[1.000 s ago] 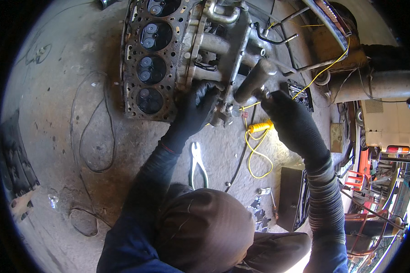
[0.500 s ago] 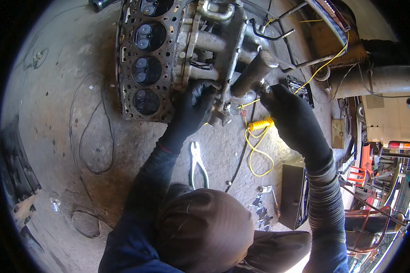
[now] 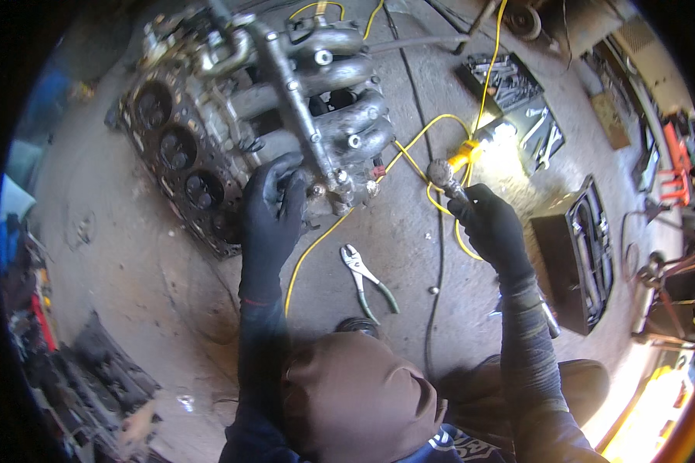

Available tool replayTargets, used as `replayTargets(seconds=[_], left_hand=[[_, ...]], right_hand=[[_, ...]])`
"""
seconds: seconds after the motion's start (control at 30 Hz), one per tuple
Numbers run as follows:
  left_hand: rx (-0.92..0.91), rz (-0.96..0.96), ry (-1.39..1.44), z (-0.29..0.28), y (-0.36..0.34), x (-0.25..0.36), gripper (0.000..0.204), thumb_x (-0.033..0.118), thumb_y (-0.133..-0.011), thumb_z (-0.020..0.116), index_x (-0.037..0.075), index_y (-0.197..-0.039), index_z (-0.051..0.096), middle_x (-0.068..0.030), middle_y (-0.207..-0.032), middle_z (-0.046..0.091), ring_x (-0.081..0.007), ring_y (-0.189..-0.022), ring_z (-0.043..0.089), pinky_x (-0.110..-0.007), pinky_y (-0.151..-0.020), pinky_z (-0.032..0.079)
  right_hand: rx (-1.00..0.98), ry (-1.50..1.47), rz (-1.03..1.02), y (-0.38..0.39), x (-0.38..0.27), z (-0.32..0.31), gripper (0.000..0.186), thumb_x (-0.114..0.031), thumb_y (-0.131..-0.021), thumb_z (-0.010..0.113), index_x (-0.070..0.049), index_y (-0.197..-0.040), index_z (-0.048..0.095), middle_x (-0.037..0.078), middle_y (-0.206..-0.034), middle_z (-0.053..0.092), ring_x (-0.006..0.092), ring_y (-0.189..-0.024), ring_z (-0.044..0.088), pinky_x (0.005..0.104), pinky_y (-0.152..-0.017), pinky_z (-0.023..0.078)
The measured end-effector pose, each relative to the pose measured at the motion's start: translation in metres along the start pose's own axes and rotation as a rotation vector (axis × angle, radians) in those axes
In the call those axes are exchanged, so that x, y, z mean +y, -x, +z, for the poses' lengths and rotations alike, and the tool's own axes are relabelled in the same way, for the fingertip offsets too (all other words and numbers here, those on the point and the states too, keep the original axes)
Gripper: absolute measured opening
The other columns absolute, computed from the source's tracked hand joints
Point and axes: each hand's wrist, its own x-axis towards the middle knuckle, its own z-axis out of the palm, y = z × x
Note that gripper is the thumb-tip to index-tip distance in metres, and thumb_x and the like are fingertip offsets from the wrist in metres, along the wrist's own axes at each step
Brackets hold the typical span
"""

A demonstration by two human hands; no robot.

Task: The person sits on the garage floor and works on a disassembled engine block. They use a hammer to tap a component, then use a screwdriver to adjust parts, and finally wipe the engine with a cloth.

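Note:
A greasy engine cylinder head (image 3: 159,130) lies on the floor at the upper left, its round chambers showing. Joined along its right side is a metal intake manifold (image 3: 336,76) with curved pipes. My left hand (image 3: 274,204), in a black glove, is at the near end, between cylinder head and manifold. Its fingers are bent loosely with gaps between them, and I make out nothing held. Gloved too, my right hand (image 3: 488,224) is closed round the handle of a hammer, whose rounded metal head (image 3: 440,173) is raised to the right of the manifold.
Slip-joint pliers (image 3: 361,274) lie on the floor between my arms. A lit yellow work lamp (image 3: 465,154) and its looping yellow cord (image 3: 307,251) lie beyond. An open tool case (image 3: 510,86) with wrenches and a dark metal toolbox (image 3: 560,239) stand at the right.
The view has shifted, and the cylinder head now appears turned and farther left. My right hand has drawn the hammer away from the manifold. My left hand's fingers have loosened.

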Motion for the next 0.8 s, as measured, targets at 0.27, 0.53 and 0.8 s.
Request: replayTargets(seconds=[0.27, 0.53, 0.8], left_hand=[[-0.131, 0.228, -0.776, 0.007, -0.009, 0.046, 0.033, 0.016, -0.098, 0.076, 0.000, -0.127, 0.070, -0.0165, -0.108, 0.074, -0.0265, -0.089, 0.071, -0.038, -0.079, 0.055], [-0.347, 0.138, -1.022, 0.015, -0.022, 0.071, 0.040, 0.018, -0.097, 0.076, 0.000, -0.132, 0.068, -0.0212, -0.125, 0.073, -0.0346, -0.113, 0.072, -0.044, -0.098, 0.056], [-0.593, 0.076, -1.139, 0.030, -0.045, 0.089, 0.043, 0.016, -0.096, 0.077, 0.006, -0.137, 0.067, -0.0175, -0.122, 0.074, -0.0327, -0.107, 0.072, -0.043, -0.094, 0.057]], right_hand=[[0.227, -0.023, 0.163, 0.011, 0.109, 0.090, 0.034, -0.042, -0.098, 0.072, -0.012, -0.111, 0.065, 0.016, -0.101, 0.075, 0.0397, -0.093, 0.074, 0.0505, -0.077, 0.057], [0.264, -0.137, 0.141, 0.014, 0.141, 0.122, 0.028, -0.034, -0.096, 0.073, -0.014, -0.112, 0.063, 0.015, -0.106, 0.070, 0.0401, -0.095, 0.072, 0.0524, -0.077, 0.056], [0.348, -0.130, 0.121, 0.010, 0.139, 0.126, 0.026, -0.029, -0.093, 0.073, -0.012, -0.109, 0.063, 0.014, -0.100, 0.066, 0.0394, -0.087, 0.070, 0.0517, -0.073, 0.055]])
